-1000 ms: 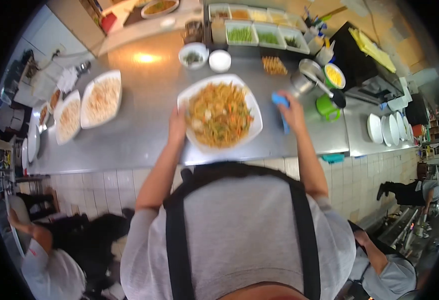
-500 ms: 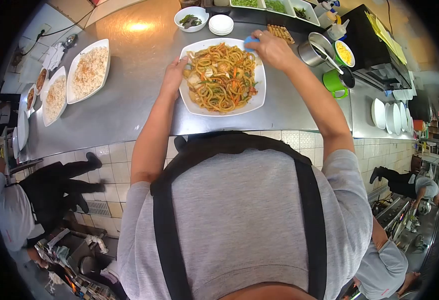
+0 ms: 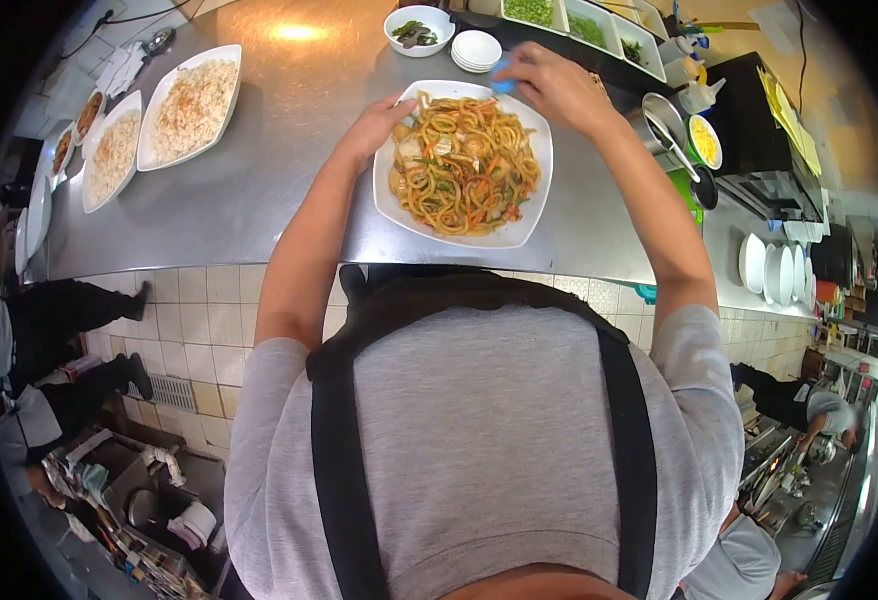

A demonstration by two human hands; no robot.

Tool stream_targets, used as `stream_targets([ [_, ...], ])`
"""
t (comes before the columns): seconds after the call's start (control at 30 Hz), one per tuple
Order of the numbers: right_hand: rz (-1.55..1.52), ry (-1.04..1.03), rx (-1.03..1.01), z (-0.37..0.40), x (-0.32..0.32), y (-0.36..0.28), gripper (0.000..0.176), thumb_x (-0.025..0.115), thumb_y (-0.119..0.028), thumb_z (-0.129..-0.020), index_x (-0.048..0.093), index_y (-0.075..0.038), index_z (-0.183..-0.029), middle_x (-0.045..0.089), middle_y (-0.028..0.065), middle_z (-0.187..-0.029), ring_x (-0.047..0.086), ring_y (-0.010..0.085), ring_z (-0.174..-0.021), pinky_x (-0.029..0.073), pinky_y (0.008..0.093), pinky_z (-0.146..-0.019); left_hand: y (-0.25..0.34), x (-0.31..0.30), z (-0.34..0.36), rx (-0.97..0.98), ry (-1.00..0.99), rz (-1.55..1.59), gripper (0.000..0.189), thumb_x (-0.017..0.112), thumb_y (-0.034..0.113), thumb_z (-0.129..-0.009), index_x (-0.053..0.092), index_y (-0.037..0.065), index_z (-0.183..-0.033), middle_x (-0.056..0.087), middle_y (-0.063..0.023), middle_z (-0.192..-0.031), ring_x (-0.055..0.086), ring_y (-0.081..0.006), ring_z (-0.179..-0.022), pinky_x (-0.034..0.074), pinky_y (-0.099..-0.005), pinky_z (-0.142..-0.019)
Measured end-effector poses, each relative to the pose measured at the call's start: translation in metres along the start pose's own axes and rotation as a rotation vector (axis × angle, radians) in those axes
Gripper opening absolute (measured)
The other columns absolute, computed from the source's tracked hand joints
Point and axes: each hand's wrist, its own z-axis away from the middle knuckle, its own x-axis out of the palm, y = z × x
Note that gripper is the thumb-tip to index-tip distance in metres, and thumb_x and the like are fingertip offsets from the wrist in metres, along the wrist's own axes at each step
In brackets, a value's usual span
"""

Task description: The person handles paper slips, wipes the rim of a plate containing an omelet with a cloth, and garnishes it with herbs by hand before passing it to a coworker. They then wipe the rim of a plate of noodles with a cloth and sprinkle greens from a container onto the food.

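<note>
A squarish white plate (image 3: 387,190) heaped with stir-fried noodles (image 3: 464,165) and vegetables rests on the steel counter in front of me. My left hand (image 3: 379,130) grips its upper left rim, the thumb lying over the edge near the food. At the upper right, my right hand (image 3: 559,90) pinches a small blue cloth (image 3: 502,76) close to the plate's far rim. Just beyond the plate are a stack of small white dishes (image 3: 476,50) and a white bowl (image 3: 419,32) with dark green pieces in it.
Two dishes of rice (image 3: 194,110) stand at the left. Containers of chopped greens (image 3: 589,28) line the back. A metal pot (image 3: 664,125), a bowl of yellow shreds (image 3: 704,140) and white plates (image 3: 779,272) are at the right. Other people (image 3: 59,400) move behind me.
The plate now sits slightly turned in view. My left hand has shifted along its rim toward the upper left corner; the right hand with the cloth has moved to the plate's far edge.
</note>
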Motion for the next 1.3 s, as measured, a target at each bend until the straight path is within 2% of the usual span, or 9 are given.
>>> stream_targets([
  [0.17,0.100,0.018,-0.490,-0.064,0.044,-0.011,0.025,0.055,-0.012,-0.080,0.068,-0.020,-0.100,0.058,0.0062,-0.107,0.057,0.0259,-0.101,0.048,0.0361,-0.084,0.000,-0.006,-0.014,0.010,-0.117,-0.030,0.043,0.055,0.029,-0.091,0.052,0.004,-0.127,0.062,-0.0089,-0.109,0.061,-0.0150,-0.092,0.049,-0.0282,-0.080],
  [0.3,0.124,0.026,-0.596,-0.057,0.047,0.006,0.033,0.057,-0.002,-0.073,0.067,-0.020,-0.100,0.057,0.0047,-0.112,0.057,0.0229,-0.100,0.050,0.0334,-0.083,-0.002,-0.008,-0.014,-0.007,-0.144,-0.007,0.043,0.056,0.029,-0.090,0.053,0.005,-0.126,0.063,-0.0089,-0.108,0.061,-0.0147,-0.091,0.050,-0.0289,-0.079],
  [0.37,0.194,-0.121,-0.481,-0.036,0.037,0.014,0.025,0.053,-0.011,-0.080,0.067,-0.018,-0.099,0.056,0.0059,-0.111,0.056,0.0252,-0.102,0.049,0.0367,-0.084,0.000,-0.006,-0.012,-0.006,-0.134,-0.015,0.043,0.056,0.029,-0.090,0.053,0.005,-0.125,0.063,-0.0091,-0.108,0.062,-0.0149,-0.090,0.050,-0.0291,-0.078],
  [0.47,0.257,-0.129,-0.397,0.003,0.019,0.013,0.039,0.055,0.003,-0.072,0.066,-0.015,-0.105,0.057,0.0068,-0.109,0.055,0.0233,-0.102,0.051,0.0339,-0.081,-0.002,-0.007,-0.016,0.002,-0.121,-0.035,0.042,0.056,0.029,-0.090,0.054,0.004,-0.124,0.063,-0.0095,-0.107,0.062,-0.0152,-0.089,0.050,-0.0293,-0.077],
  [0.77,0.118,-0.325,0.063,0.047,-0.007,-0.007,0.028,0.059,-0.003,-0.074,0.068,-0.011,-0.099,0.055,0.0134,-0.104,0.060,0.0302,-0.095,0.052,0.0398,-0.074,-0.008,-0.008,-0.018,0.020,-0.071,-0.028,0.044,0.058,0.030,-0.089,0.055,0.004,-0.124,0.062,-0.0099,-0.108,0.061,-0.0163,-0.092,0.048,-0.0286,-0.080],
  [0.87,0.186,-0.134,-0.067,0.052,0.013,0.002,0.028,0.059,-0.005,-0.074,0.068,-0.012,-0.100,0.056,0.0144,-0.104,0.060,0.0303,-0.093,0.053,0.0390,-0.074,-0.009,-0.005,-0.015,0.017,-0.053,-0.042,0.044,0.058,0.031,-0.089,0.055,0.004,-0.124,0.063,-0.0080,-0.108,0.061,-0.0146,-0.092,0.047,-0.0272,-0.081],
  [1.1,0.314,-0.146,0.068,0.081,0.024,-0.019,0.025,0.053,-0.005,-0.077,0.069,-0.010,-0.096,0.057,0.0153,-0.103,0.059,0.0316,-0.091,0.051,0.0424,-0.076,-0.007,0.007,0.008,0.056,0.081,0.014,0.042,0.056,0.024,-0.090,0.053,0.002,-0.125,0.062,-0.0094,-0.107,0.061,-0.0158,-0.089,0.049,-0.0274,-0.076],
  [1.17,0.082,-0.300,0.173,0.079,0.011,-0.015,0.023,0.053,-0.007,-0.078,0.068,-0.012,-0.095,0.058,0.0160,-0.104,0.060,0.0325,-0.088,0.050,0.0430,-0.077,-0.011,0.010,0.019,0.062,0.107,0.053,0.041,0.056,0.024,-0.090,0.053,0.002,-0.125,0.062,-0.0096,-0.108,0.060,-0.0159,-0.091,0.048,-0.0278,-0.079],
  [1.3,0.011,-0.138,0.183,0.077,-0.009,0.005,0.021,0.054,-0.010,-0.080,0.067,-0.013,-0.096,0.058,0.0153,-0.103,0.060,0.0323,-0.088,0.049,0.0428,-0.078,-0.033,0.027,0.057,0.260,0.336,0.063,0.040,0.054,0.025,-0.091,0.052,0.002,-0.125,0.059,-0.0106,-0.113,0.056,-0.0175,-0.100,0.044,-0.0296,-0.087],
])
